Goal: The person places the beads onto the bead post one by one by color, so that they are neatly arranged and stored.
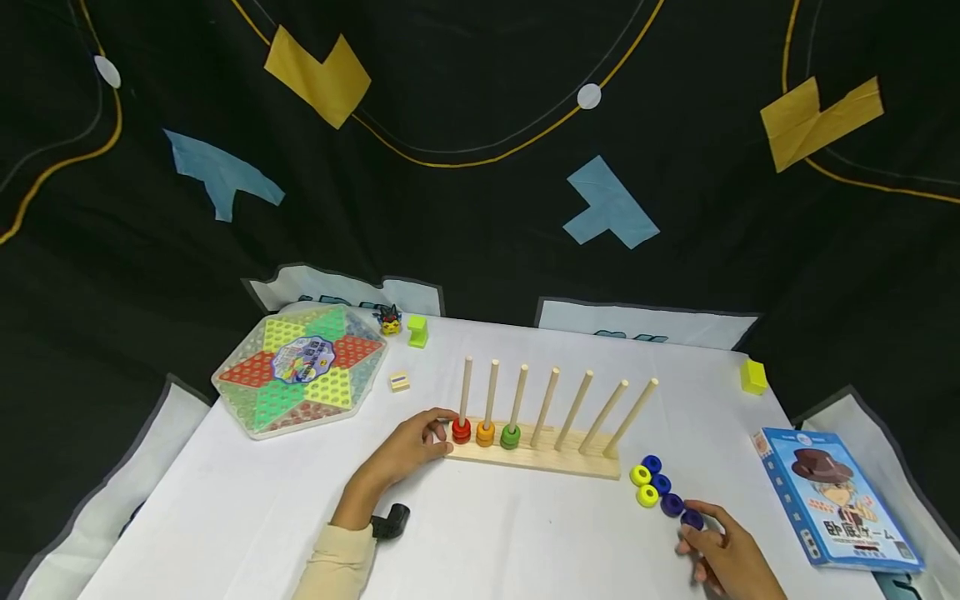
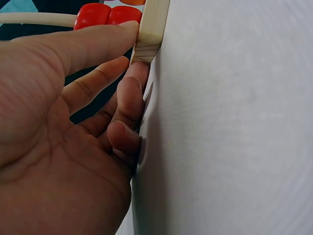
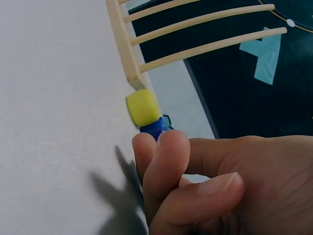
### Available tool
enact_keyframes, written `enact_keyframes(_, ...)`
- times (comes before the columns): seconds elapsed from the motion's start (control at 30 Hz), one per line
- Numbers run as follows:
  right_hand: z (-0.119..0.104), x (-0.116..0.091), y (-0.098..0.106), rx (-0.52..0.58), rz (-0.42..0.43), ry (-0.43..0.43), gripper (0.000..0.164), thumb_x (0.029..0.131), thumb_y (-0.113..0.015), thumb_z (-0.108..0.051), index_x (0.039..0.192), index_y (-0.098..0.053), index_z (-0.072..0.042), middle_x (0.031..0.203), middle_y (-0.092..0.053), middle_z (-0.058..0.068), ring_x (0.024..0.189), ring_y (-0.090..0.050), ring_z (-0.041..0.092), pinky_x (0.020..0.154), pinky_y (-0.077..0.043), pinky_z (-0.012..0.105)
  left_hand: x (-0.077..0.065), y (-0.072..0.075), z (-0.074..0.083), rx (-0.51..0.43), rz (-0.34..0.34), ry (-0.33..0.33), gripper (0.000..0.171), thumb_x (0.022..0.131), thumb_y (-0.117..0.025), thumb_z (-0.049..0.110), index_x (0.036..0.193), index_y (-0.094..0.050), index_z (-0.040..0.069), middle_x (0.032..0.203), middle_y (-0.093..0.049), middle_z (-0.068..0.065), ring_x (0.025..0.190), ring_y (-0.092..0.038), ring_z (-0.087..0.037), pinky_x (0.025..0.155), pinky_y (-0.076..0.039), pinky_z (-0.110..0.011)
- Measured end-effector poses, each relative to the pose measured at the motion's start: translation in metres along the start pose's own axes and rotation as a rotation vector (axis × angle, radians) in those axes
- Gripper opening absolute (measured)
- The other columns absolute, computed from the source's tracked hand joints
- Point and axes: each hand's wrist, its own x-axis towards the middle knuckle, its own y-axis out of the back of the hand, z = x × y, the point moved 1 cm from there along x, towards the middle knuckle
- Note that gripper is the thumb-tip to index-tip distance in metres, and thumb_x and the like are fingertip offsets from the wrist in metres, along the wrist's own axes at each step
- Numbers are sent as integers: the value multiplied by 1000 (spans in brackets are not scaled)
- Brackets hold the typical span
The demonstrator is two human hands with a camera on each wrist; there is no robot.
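Purple ring toward the right edge of the table seems caught in a narrow pinch of the right hand; the left hand grips the left end of the rack.

Right hand partly beyond bottom edge

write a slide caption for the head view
Left hand holding a wooden peg rack, right hand pinching a purple ring near yellow rings and blue rings.
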Motion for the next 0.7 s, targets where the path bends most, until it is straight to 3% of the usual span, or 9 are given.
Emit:
enact_keyframes(0.23, 2, 2, 1, -9, 11, -7, 52, 96, -55, -27, 138, -34, -5, 79, -65, 3, 57, -55, 20, 50, -44, 34, -2, 3, 4, 21, 3, -1, 44, 85, -70, 6, 126, -58, 12, 88, -56, -4, 67, -44, -15, 58, -37, -24)
enact_keyframes(0.4, -27, -12, 15, -59, 51, 57, 53, 97, -54, -31, 140, -34, -7, 81, -65, 4, 59, -56, 20, 50, -45, 32, -2, 6, 6, 41, 0, 0, 43, 85, -70, 7, 126, -58, 14, 88, -55, -3, 68, -45, -14, 59, -37, -25)
enact_keyframes(0.57, -89, -39, 27, -81, 94, 252, 52, 97, -55, -32, 142, -35, -12, 87, -66, 8, 60, -59, 22, 48, -47, 31, -1, 5, 4, 20, 9, -13, 43, 84, -71, 5, 125, -59, 12, 87, -55, -4, 67, -44, -13, 59, -37, -24)
enact_keyframes(0.7, -142, -60, 26, -90, 99, 511, 47, 97, -56, -32, 138, -42, -16, 83, -66, 9, 55, -60, 23, 42, -45, 30, -1, 2, 1, 8, -3, -17, 43, 84, -70, 6, 126, -58, 12, 88, -56, -5, 67, -44, -14, 60, -37, -24)
